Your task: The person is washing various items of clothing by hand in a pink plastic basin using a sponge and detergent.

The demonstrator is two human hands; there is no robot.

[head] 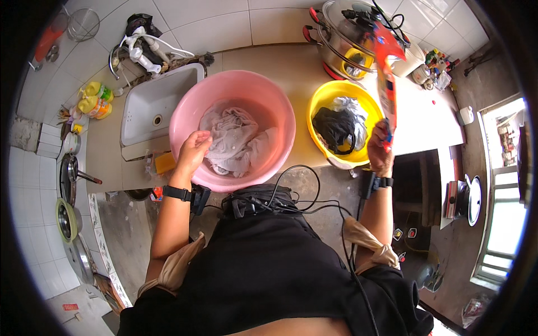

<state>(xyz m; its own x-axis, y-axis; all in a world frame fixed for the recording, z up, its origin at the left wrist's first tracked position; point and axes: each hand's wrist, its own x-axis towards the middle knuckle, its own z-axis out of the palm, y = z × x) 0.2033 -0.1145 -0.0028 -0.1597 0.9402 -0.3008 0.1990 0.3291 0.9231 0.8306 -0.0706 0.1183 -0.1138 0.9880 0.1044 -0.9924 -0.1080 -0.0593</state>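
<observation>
My right hand (381,145) grips the lower end of a red plastic packet (386,80), held up beside the yellow basin. The packet bears printing. Over the near left rim of a large pink basin (285,105), my left hand (195,149) hovers with fingers apart and nothing in it. Wet whitish cloth (233,138) lies in the pink basin, partly under water. Inside the yellow basin (319,94) are a black garment (332,128) and a pale grey garment (355,113), bunched side by side.
Left of the pink basin is a white sink (143,105) with a tap (113,63). Yellow bottles (96,103) stand beyond it. A steel steamer pot (336,38) is behind the yellow basin. A yellow block (164,162) lies near the counter's front edge. Black cables (313,201) hang at my waist.
</observation>
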